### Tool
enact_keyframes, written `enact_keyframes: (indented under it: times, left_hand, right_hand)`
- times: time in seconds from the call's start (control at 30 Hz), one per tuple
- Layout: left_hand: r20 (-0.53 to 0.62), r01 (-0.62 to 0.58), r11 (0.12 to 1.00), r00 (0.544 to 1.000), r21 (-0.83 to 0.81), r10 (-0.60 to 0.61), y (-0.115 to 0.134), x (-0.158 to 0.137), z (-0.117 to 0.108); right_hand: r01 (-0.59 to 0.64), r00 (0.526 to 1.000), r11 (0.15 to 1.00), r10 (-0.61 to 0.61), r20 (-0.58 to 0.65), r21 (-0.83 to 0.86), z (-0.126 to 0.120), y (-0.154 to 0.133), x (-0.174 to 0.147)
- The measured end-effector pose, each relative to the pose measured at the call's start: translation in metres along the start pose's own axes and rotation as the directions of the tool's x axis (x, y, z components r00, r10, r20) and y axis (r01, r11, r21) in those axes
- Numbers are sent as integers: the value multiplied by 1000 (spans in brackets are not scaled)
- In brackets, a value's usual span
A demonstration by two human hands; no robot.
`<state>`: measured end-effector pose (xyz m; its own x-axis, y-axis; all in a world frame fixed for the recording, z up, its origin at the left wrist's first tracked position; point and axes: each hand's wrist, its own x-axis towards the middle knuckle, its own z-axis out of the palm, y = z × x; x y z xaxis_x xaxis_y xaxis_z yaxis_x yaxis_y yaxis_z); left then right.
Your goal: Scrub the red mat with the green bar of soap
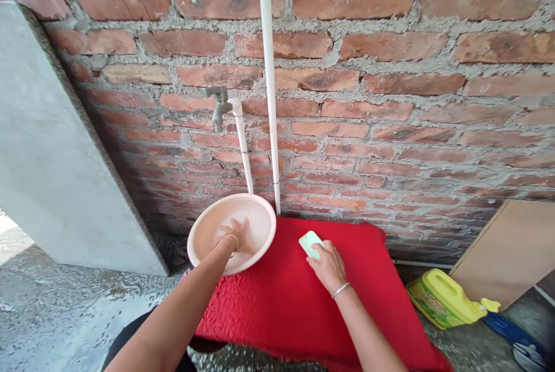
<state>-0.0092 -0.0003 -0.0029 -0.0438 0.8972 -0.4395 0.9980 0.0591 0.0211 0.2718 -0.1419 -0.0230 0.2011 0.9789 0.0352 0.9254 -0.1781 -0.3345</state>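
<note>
My left hand is inside a round, pale pink basin, its fingers spread in cloudy-looking water. A thin gold bangle circles that wrist. To the right, my right hand grips a pale green bar of soap by its near end, just over or on the red cloth; whether the soap touches the cloth is hard to tell. This wrist wears a silver bangle. The basin stands at the left end of the cloth-covered surface.
A tap on a white pipe sticks out above the basin, beside a tall white pipe along the brick wall. Left leans a grey slab. On the right floor lie a yellow jug and a tan board. The floor is wet.
</note>
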Motion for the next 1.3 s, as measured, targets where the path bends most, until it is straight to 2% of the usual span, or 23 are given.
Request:
enact_keyframes:
  times: [0.07, 0.17, 0.27, 0.37, 0.43, 0.5, 0.57, 0.63, 0.73, 0.8, 0.9, 1.03, 1.1, 1.17, 1.23, 1.3]
  left_hand:
    - [7, -10, 1000, 1000, -8, 10, -1, 4, 2]
    - [13, -3, 1000, 1000, -4, 3, -1, 9, 7]
    - [4, 3, 1000, 1000, -1, -3, -2, 12, 10]
    - [8, 16, 1000, 1000, -6, -15, -3, 12, 10]
    - [-3, 18, 1000, 1000, -12, -18, -4, 13, 11]
    - [-21, 17, 1000, 1000, -15, -17, -6, 15, 13]
    - [-41, 19, 1000, 999, -11, -20, -8, 19, 15]
    - [-53, 16, 1000, 998, 6, -16, -11, 22, 17]
    - [-26, 7, 998, 1000, 56, -5, -12, 24, 18]
    - [0, 4, 996, 1000, 87, -4, -12, 23, 16]
    - [-6, 2, 994, 1000, 110, -1, -10, 21, 15]
    - [-18, -2, 991, 1000, 131, 4, -10, 24, 17]
    - [-20, -8, 992, 1000, 128, 10, -10, 25, 18]
    - [-32, -7, 994, 999, 112, 10, -10, 26, 18]
    - [-43, 3, 996, 999, 93, 1, -10, 26, 18]
    - [-59, 19, 997, 998, 69, -15, -10, 27, 17]
  right_hand:
    - [-117, 993, 992, 117, -18, -45, -20, 41, 1]
    - [-302, 953, 948, 297, -56, -98, -54, 111, -9]
    - [-491, 869, 865, 480, -118, -101, -78, 174, -30]
    - [-585, 803, 810, 568, -180, -49, -83, 209, -52]
    - [-574, 806, 819, 559, -194, -23, -76, 209, -60]
    - [-478, 857, 878, 466, -219, -1, -62, 188, -64]
    - [-285, 932, 958, 280, -231, 12, -43, 150, -65]
    - [-89, 979, 996, 91, -182, 16, -24, 104, -67]
    - [63, 995, 998, -62, -84, 6, -5, 49, -71]
    - [87, 995, 996, -88, -57, -10, -3, 36, -72]
    - [14, 997, 999, -16, -74, -30, -13, 61, -70]
    - [-201, 966, 978, 207, -158, 51, -37, 142, -73]
    - [-361, 903, 913, 393, -174, 190, -48, 181, -80]
    - [-497, 812, 798, 567, -142, 341, -56, 210, -89]
    - [-566, 741, 691, 665, -89, 449, -60, 227, -97]
    - [-578, 719, 636, 694, -50, 511, -60, 233, -101]
